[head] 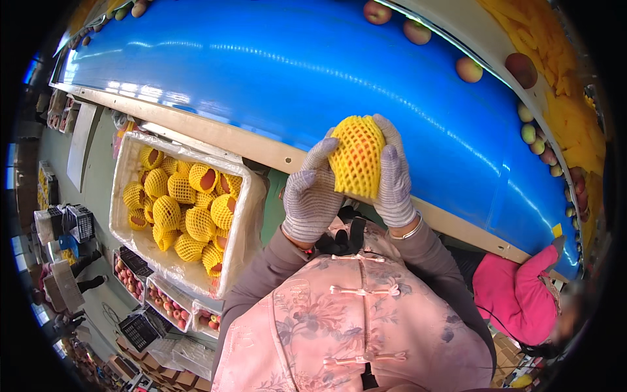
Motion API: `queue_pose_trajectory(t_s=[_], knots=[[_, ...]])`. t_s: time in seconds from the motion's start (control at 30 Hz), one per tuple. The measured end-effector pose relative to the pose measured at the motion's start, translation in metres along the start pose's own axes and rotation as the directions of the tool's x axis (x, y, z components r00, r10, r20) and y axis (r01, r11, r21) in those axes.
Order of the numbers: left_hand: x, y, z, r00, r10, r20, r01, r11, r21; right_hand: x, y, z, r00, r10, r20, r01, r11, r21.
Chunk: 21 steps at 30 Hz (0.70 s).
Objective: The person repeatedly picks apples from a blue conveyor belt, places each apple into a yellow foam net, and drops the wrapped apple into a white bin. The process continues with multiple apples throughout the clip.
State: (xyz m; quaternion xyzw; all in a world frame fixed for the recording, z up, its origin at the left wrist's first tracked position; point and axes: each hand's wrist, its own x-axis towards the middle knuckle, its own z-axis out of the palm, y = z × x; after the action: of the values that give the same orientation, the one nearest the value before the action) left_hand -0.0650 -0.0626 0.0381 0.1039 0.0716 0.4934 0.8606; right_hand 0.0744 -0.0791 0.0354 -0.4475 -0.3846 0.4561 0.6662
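Note:
An apple in a yellow foam net sleeve (357, 157) is held up in front of my chest, over the near edge of the blue conveyor belt (274, 83). My left hand (313, 196), in a striped knit glove, grips its left side with the fingers around it. My right hand (396, 179), gloved alike, holds its right side. The net covers most of the fruit, and red skin shows through the mesh. To my left, a plastic-lined crate (179, 255) contains several apples in the same kind of yellow sleeve (198, 223).
Bare apples (469, 69) lie along the belt's far rim, with yellow foam nets (563, 117) heaped beyond it. At right stands a co-worker in a pink top (519, 294). Crates of bare apples (169, 306) and a black crate (142, 329) sit on the floor at lower left.

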Motion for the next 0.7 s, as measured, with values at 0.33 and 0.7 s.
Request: queue_pose_trajectory(t_s=[0.33,0.7], knots=[[-0.046,0.056,-0.028,0.773,0.521,-0.363,-0.104,0.668,0.737,0.01,0.051,0.098,0.943,0.087,0.322,-0.063,0.995,-0.083],[-0.08,0.305,-0.152,0.356,0.934,-0.044,0.743,-0.254,0.619,0.016,0.059,0.082,0.83,0.308,0.465,-0.101,0.903,-0.418]])
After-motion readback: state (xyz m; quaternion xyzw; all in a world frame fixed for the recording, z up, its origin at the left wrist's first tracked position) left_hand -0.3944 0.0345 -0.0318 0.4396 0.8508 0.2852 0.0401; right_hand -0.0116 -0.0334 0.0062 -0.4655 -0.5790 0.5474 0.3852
